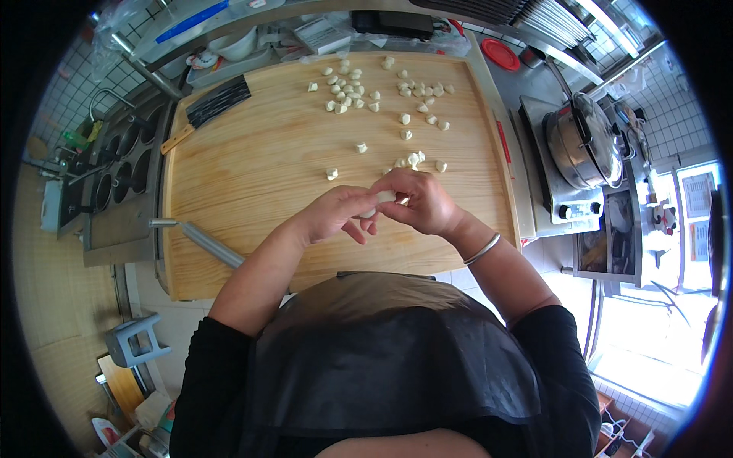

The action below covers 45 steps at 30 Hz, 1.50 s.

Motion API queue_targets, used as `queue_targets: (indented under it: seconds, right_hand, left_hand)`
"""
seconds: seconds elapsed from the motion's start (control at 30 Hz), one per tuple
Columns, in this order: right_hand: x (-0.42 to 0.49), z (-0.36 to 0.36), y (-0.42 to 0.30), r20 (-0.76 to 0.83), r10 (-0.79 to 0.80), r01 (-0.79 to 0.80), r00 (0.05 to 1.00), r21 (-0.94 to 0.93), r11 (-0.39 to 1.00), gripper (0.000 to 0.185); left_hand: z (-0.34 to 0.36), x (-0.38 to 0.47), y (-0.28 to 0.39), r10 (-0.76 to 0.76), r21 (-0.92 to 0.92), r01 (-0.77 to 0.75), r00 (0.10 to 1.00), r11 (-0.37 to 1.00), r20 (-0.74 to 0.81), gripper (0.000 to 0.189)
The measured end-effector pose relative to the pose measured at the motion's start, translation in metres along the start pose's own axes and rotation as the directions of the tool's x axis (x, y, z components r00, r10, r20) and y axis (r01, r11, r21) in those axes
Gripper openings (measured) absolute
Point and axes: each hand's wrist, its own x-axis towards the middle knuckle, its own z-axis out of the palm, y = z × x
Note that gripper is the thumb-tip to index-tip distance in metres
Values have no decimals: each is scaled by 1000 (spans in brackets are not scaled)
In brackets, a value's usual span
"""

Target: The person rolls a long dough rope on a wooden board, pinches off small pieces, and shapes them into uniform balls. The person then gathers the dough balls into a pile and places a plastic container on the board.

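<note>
My left hand (338, 213) and my right hand (417, 203) meet over the near middle of a rimmed wooden board (257, 166). Between their fingers is a small piece of pale dough (385, 197); part of it is hidden by the fingers. A few more dough pieces (413, 160) lie just beyond my right fingertips. Farther back, many small dough pieces (347, 89) are scattered, with another loose group (421, 90) to their right. Two single pieces, one of them a dough lump (332, 173), lie ahead of my left hand.
A cleaver (219, 102) with a dark blade lies at the board's back left. A metal rolling pin (212, 245) rests near the left front, partly behind my left forearm. Right of the board, a lidded steel pot (584, 143) stands on a cooker (564, 197). A shelf edge (320, 8) runs along the back.
</note>
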Motion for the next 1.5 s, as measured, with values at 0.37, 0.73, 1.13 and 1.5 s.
queue_targets:
  seconds: [0.37, 0.73, 1.13, 1.5]
  right_hand:
    - [0, -1, -3, -3, -67, 67, 998, -51, 996, 27]
    - [-3, -2, -3, -17, -57, 55, 998, -78, 995, 25]
    - [-6, 5, 5, -58, -50, 43, 997, -110, 993, 24]
    - [-20, -14, 108, -145, 764, -291, 628, 867, 404, 19]
  left_hand:
    - [-1, 5, -6, 29, -12, -29, 1000, 1000, 2, 31]
    - [-2, 2, -6, 35, -28, -35, 999, 999, 4, 32]
    - [0, 12, -21, 21, -105, -27, 998, 994, -64, 30]
    - [-11, 10, -56, -189, -281, 139, 969, 950, -158, 33]
